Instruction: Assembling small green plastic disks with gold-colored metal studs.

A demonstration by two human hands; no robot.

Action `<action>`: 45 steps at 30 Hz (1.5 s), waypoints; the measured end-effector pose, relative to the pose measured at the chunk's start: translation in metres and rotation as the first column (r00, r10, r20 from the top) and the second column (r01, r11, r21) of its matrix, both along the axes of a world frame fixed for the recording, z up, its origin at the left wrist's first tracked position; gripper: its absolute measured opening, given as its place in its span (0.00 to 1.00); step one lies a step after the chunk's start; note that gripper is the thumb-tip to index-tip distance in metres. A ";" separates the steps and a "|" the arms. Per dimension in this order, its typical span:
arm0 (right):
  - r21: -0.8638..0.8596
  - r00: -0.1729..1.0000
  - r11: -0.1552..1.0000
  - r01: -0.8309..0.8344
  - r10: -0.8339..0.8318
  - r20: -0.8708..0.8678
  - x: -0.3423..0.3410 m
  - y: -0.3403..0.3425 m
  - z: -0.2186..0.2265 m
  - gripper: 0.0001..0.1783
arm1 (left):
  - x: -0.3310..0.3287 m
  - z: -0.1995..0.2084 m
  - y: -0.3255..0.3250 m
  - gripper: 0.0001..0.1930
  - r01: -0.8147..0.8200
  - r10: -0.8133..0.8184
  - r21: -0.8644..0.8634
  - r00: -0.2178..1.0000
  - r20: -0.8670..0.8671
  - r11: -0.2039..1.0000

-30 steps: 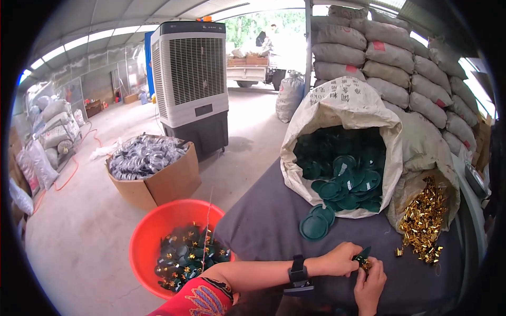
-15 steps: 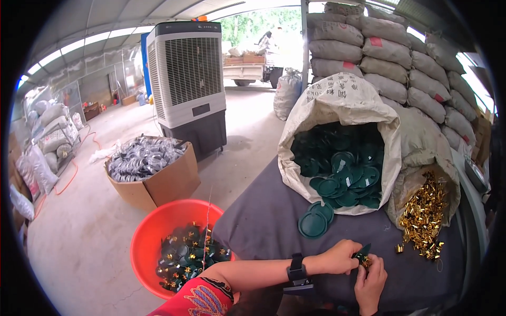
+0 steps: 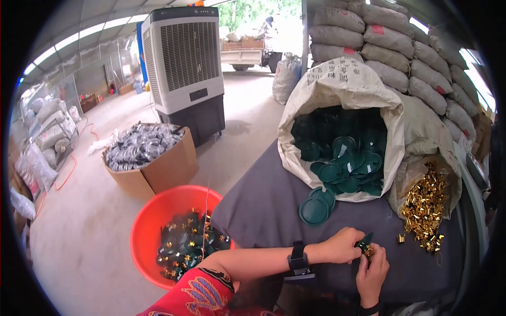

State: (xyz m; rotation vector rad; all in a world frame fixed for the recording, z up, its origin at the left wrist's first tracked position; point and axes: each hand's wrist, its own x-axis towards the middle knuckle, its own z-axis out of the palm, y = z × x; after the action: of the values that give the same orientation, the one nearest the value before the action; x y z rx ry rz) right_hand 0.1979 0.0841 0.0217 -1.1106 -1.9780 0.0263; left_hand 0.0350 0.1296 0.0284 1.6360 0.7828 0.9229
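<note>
My left hand (image 3: 340,246) reaches in from the left and pinches a dark green plastic disc (image 3: 366,240), seen nearly edge-on. Fingers of my right hand (image 3: 373,271) close on a small shiny gold metal clip (image 3: 368,252) at the disc's lower edge. Whether the clip is fastened on cannot be made out. Beyond the hands, a white woven sack (image 3: 391,174) lies with its mouth towards me, full of green discs (image 3: 345,166). Two discs (image 3: 314,210) lie in front of it on the dark cloth. Gold clips (image 3: 423,210) spill from another sack (image 3: 448,174) at the right.
A dark cloth (image 3: 253,210) covers the work surface. Below its left corner stands an orange-red tub (image 3: 141,231) with discs bearing gold clips. Farther left are a cardboard box (image 3: 163,163) of silvery parts and a tall air cooler (image 3: 187,68). Stacked sacks (image 3: 387,39) rise behind.
The whole scene sits slightly higher in the picture, as the head view has tipped down. Both hands stay together at the disc and clip, with only slight finger movement.
</note>
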 end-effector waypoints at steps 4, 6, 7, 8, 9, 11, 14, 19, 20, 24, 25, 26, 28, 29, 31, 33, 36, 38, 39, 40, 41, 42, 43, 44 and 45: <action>0.001 1.000 1.000 -0.008 0.008 -0.006 0.002 0.003 -0.005 0.16 | 0.000 0.002 0.000 0.05 -0.022 0.022 0.059 1.000 -0.014 0.998; 0.002 1.000 1.000 -0.013 0.013 -0.001 0.001 0.002 -0.004 0.16 | -0.001 0.004 -0.003 0.04 -0.030 0.031 0.054 0.999 -0.015 0.998; -0.026 1.000 1.000 -0.010 0.009 -0.018 0.000 0.002 -0.002 0.16 | -0.002 0.005 -0.003 0.04 -0.027 0.028 0.073 1.000 -0.012 0.997; 0.000 1.000 1.000 -0.014 0.014 -0.012 -0.001 0.002 -0.001 0.16 | -0.002 0.006 -0.003 0.04 -0.037 0.039 0.096 0.999 -0.016 0.995; 0.004 1.000 1.000 -0.016 0.016 -0.012 -0.002 0.000 0.001 0.16 | -0.003 0.006 -0.004 0.04 -0.022 0.023 0.090 1.000 -0.009 0.996; 0.002 1.000 1.000 -0.017 0.017 -0.007 -0.004 0.001 0.002 0.16 | -0.003 0.007 -0.003 0.03 -0.040 0.043 0.090 0.998 -0.037 0.995; -0.036 1.000 0.999 0.028 -0.028 0.007 -0.004 0.001 0.000 0.15 | -0.003 0.006 -0.004 0.03 -0.055 0.060 0.136 0.998 -0.031 0.989; 0.006 0.975 0.995 0.103 -0.102 0.199 -0.014 0.001 -0.005 0.10 | -0.023 0.008 -0.011 0.11 -0.098 0.184 0.252 0.921 -0.344 0.963; -0.055 0.974 0.992 0.113 -0.100 0.201 -0.012 0.001 -0.004 0.10 | -0.025 0.010 -0.012 0.11 -0.085 0.132 0.154 0.936 -0.325 0.984; -0.003 1.000 1.000 -0.016 0.016 -0.010 0.000 -0.004 0.005 0.10 | 0.004 0.029 -0.018 0.09 0.018 -0.018 0.052 1.000 -0.002 0.998; 0.104 0.998 0.994 0.044 -0.038 -0.051 0.003 -0.006 0.006 0.10 | 0.006 0.034 -0.023 0.09 0.053 -0.053 -0.009 0.996 -0.069 0.999; 0.060 0.998 0.996 0.062 -0.061 -0.017 0.002 -0.006 0.005 0.10 | 0.004 0.037 -0.027 0.09 0.019 -0.028 -0.063 0.989 -0.147 0.998; 0.171 0.999 0.984 0.043 -0.039 -0.027 -0.003 -0.002 -0.002 0.10 | -0.001 0.037 -0.029 0.09 -0.002 -0.007 -0.074 0.992 -0.126 0.997; 0.184 0.999 0.982 0.035 -0.037 0.004 -0.001 0.000 -0.007 0.10 | -0.002 0.035 -0.029 0.09 -0.026 0.015 -0.106 0.995 -0.102 0.994; 0.247 0.997 0.967 0.061 -0.072 0.037 0.000 0.007 -0.014 0.11 | -0.003 0.033 -0.027 0.09 -0.003 -0.008 -0.097 0.993 -0.115 0.995; 0.332 0.994 0.941 0.061 -0.089 0.069 0.001 0.011 -0.018 0.12 | -0.004 0.031 -0.026 0.10 -0.013 0.002 -0.097 0.994 -0.113 0.995; 0.356 0.996 0.933 0.054 -0.078 0.052 0.000 0.012 -0.018 0.12 | -0.004 0.029 -0.023 0.09 -0.007 -0.001 -0.099 0.997 -0.083 0.995; 0.362 0.996 0.931 0.056 -0.078 0.047 -0.001 0.012 -0.016 0.12 | -0.004 0.028 -0.021 0.09 -0.009 0.001 -0.102 0.997 -0.079 0.995; 0.363 0.996 0.930 0.058 -0.079 0.044 -0.001 0.012 -0.016 0.12 | -0.004 0.027 -0.020 0.08 -0.012 0.004 -0.109 0.997 -0.073 0.994; 0.364 0.996 0.930 0.059 -0.079 0.041 -0.001 0.012 -0.016 0.12 | -0.004 0.026 -0.019 0.08 -0.012 0.004 -0.108 0.997 -0.076 0.994; 0.360 0.996 0.931 0.062 -0.083 0.043 -0.001 0.012 -0.016 0.13 | -0.005 0.026 -0.019 0.08 -0.009 0.001 -0.099 0.997 -0.075 0.995; 0.356 0.995 0.932 0.066 -0.087 0.046 -0.001 0.012 -0.016 0.13 | -0.005 0.025 -0.018 0.07 -0.005 -0.001 -0.090 0.997 -0.072 0.996; 0.356 0.995 0.932 0.065 -0.087 0.046 -0.001 0.012 -0.017 0.13 | -0.005 0.024 -0.018 0.07 -0.006 -0.001 -0.090 0.997 -0.072 0.996; 0.357 0.996 0.932 0.063 -0.083 0.043 -0.001 0.012 -0.017 0.13 | -0.005 0.024 -0.018 0.08 0.000 -0.006 -0.088 0.998 -0.069 0.996; 0.358 0.996 0.932 0.060 -0.080 0.040 -0.001 0.012 -0.017 0.13 | -0.005 0.024 -0.018 0.08 0.006 -0.012 -0.086 0.998 -0.066 0.996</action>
State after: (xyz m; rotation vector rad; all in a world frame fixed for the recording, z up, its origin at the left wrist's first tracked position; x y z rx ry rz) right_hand 0.1972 0.0962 0.0047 -0.9480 -1.8923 -0.3913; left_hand 0.0297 0.1116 0.0525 1.6007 0.8489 0.8206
